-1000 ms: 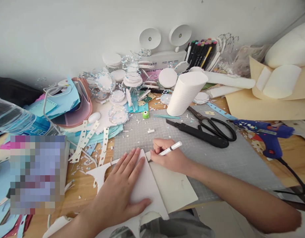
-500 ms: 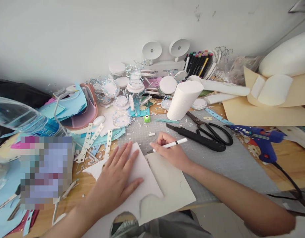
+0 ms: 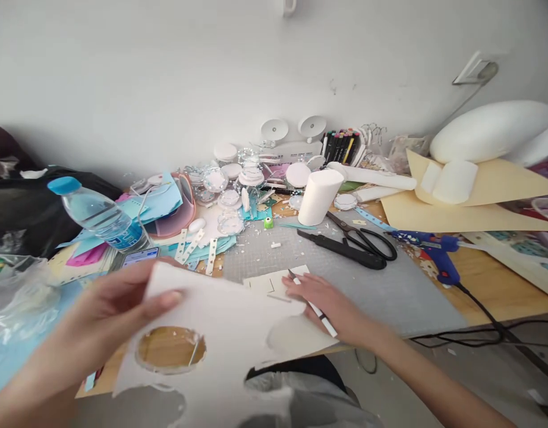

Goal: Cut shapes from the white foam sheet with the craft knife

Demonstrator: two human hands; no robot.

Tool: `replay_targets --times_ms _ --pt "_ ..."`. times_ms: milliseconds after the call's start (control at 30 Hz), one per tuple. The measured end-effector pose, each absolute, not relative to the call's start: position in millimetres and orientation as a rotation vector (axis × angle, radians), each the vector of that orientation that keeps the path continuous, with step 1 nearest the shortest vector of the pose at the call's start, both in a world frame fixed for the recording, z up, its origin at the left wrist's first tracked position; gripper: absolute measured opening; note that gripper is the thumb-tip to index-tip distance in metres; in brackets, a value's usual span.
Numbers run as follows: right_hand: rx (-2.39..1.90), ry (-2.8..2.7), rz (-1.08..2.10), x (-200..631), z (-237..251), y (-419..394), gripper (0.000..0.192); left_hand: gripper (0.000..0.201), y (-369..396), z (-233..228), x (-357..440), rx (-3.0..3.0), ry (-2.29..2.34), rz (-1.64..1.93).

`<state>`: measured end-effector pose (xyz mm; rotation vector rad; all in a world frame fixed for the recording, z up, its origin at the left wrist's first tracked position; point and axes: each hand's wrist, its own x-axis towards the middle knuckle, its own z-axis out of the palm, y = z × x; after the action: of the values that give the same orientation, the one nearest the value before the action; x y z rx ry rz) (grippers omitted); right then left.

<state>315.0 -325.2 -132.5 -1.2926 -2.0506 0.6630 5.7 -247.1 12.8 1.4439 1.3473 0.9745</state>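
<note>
My left hand (image 3: pixel 117 315) pinches a white board (image 3: pixel 224 333) between thumb and fingers. The board is raised and tilted toward me, with a round hole on its left and curved cutouts along its edges. Partly hidden behind it, a cream sheet (image 3: pixel 258 283) with short dark pencil-like lines lies on the grey cutting mat (image 3: pixel 412 297). My right hand (image 3: pixel 330 300) rests on that sheet, fingers extended, with a white pen (image 3: pixel 322 318) with a black band tucked in it. The pen's dark tip points away from me.
Right of centre lie a black utility knife (image 3: pixel 345 248) and black scissors (image 3: pixel 367 238). A blue glue gun (image 3: pixel 438 252) trails a cable on the right. A white foam cylinder (image 3: pixel 319 199) stands behind. At left are a water bottle (image 3: pixel 100 217) and a phone (image 3: pixel 140 255).
My left hand has gone from lying flat on the white board to lifting it by its edge. My right hand has shifted from a writing grip to resting on the cream sheet, pen tucked in.
</note>
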Motion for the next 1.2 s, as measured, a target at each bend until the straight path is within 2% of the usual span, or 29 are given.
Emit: replay_targets --times_ms 167,233,333,533,733,900,1033,1200 --pt "-1.355 -1.817 0.770 317 -117 -330 0.025 0.052 -270 18 8 1.102 1.370 1.258" --pt "-1.358 -1.573 0.774 324 -101 -329 0.020 0.059 -280 4 23 0.995 1.348 1.219" --pt "-1.286 -1.333 0.712 337 -79 -331 0.013 0.054 -292 -29 51 0.980 1.289 1.060" --pt "-1.367 -1.753 0.532 331 -73 -337 0.020 0.039 -308 -93 94 1.202 1.132 1.004" --pt "-1.425 -2.026 0.440 315 -96 -327 0.027 0.041 -317 -120 97 1.370 1.159 1.108" --pt "-1.486 -2.020 0.539 317 -105 -316 0.026 0.047 -305 -125 79 1.917 1.260 1.114" --pt "-1.500 -2.014 0.647 320 -114 -303 0.025 0.046 -299 -128 71 2.465 1.214 0.847" --pt "-1.479 -1.982 0.713 322 -124 -295 0.026 0.052 -297 -130 73 2.708 1.061 0.589"
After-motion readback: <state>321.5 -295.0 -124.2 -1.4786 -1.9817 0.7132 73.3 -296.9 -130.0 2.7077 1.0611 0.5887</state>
